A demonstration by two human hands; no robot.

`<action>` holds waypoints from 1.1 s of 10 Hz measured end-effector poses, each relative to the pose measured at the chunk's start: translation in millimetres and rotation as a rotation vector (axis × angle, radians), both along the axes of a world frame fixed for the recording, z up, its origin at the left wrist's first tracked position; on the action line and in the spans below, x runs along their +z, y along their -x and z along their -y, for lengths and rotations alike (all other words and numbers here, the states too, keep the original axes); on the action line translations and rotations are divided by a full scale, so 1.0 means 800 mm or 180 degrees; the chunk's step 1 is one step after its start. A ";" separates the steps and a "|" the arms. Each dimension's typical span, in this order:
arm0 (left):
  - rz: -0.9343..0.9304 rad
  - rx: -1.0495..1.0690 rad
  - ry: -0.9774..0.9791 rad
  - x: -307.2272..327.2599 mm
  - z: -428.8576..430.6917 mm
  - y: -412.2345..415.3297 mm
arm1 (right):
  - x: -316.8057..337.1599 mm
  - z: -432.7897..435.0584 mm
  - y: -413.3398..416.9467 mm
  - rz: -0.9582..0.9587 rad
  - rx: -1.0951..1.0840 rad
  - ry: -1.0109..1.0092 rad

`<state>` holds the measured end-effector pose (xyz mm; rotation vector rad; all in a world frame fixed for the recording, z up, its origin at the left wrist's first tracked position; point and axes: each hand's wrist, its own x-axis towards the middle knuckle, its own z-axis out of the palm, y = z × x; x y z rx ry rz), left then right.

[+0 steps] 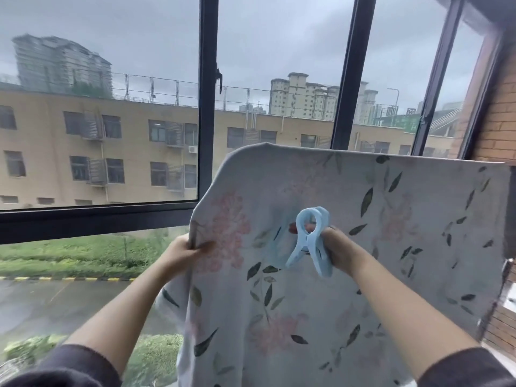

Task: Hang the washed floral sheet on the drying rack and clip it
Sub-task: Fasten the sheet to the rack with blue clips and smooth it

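Observation:
The floral sheet (pixel 349 219), pale with pink flowers and dark leaves, hangs draped over a rack bar that it hides along its top edge. My left hand (pixel 184 254) pinches the sheet's left edge at about mid height. My right hand (pixel 339 251) grips large light blue clips (pixel 310 238) in front of the sheet; two seem stacked together, jaws pointing up. The clips are not on the bar.
A dark-framed window (pixel 208 107) stands right behind the sheet, with its sill bar (pixel 92 217) at left. A brick wall (pixel 499 121) closes in the right side. Outside lie buildings, grass and a wet road.

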<state>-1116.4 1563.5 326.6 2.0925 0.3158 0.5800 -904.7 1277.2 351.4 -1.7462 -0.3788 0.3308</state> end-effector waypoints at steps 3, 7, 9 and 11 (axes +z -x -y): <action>-0.1126 0.2260 -0.1606 -0.025 -0.051 0.069 | 0.012 -0.022 0.103 -0.0255 0.1550 0.0328; -0.1103 0.1159 0.0170 -0.024 -0.071 0.015 | -0.012 -0.055 0.124 0.0002 0.1369 0.0226; -0.1446 -0.0329 0.1220 -0.066 -0.007 -0.006 | -0.040 -0.049 0.116 -0.0163 0.0925 0.0309; -0.0436 0.0265 0.1426 -0.084 -0.001 -0.017 | -0.066 -0.034 0.108 -0.0284 0.0163 0.0506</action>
